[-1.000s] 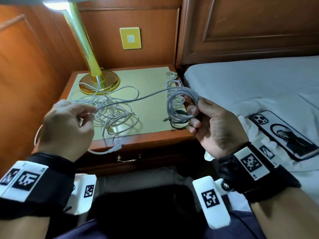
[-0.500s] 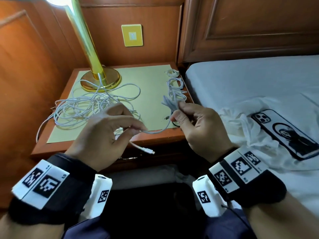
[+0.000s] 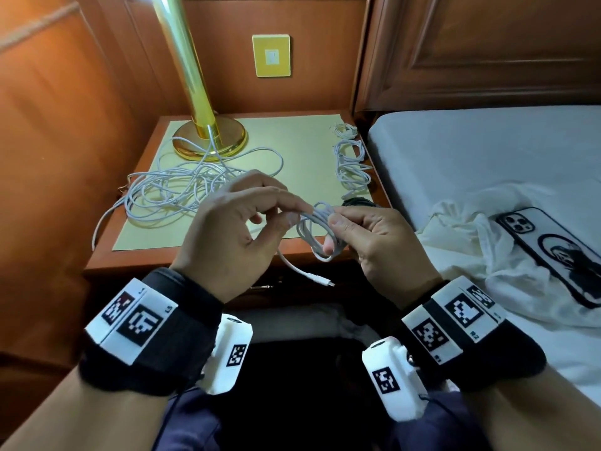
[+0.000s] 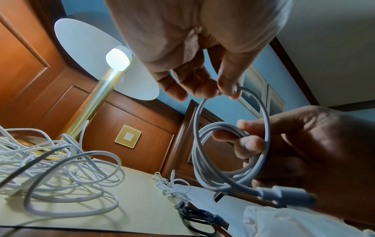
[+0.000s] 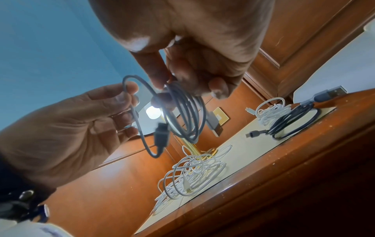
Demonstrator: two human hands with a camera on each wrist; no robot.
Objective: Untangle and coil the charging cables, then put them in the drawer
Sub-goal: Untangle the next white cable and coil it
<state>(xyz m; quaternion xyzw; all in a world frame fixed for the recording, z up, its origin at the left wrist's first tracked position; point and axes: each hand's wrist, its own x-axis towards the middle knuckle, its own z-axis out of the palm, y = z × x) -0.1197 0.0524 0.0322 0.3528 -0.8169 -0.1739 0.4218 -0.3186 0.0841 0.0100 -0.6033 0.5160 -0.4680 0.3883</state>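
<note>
- My right hand (image 3: 374, 245): fingers curled thru a small coil of white cable (image 3: 317, 234), thumb clamping it on top; held in the air just in front of the nightstand surface (image 3: 208, 255).
- My left hand (image 3: 234, 229): thumb + fingertips pinch the loose run of the same cable right beside the coil; other fingers relaxed.
- Cable's free end w/ small connector (image 3: 322, 281) hangs below, between both hands, in front of the drawer front.
- Left wrist view: one wider loop runs from my left fingertips (image 4: 205, 91) down round the coil; a USB plug (image 4: 220, 196) sticks out at the coil's bottom.
- Tangled white cables (image 3: 182, 187): big loose pile on the surface's left half, some strands lying against the lamp base.
- Coiled white cables (image 3: 353, 167): 2 small bundles along the surface's right edge, near the bed.
- Dark cable (image 5: 292, 123): coiled, on the surface's front right corner, USB plug pointing up + outward.
- Brass lamp (image 3: 208, 135): upright at back left of the surface.
- Yellow wall switch (image 3: 271, 56): on the wood panel behind.
- Drawer handle (image 3: 260, 287): barely seen under the surface; drawer looks closed.
- Bed (image 3: 487, 151): to my right, w/ crumpled white cloth (image 3: 471, 242) + phone (image 3: 553, 252) lying face-down partly on the cloth.
</note>
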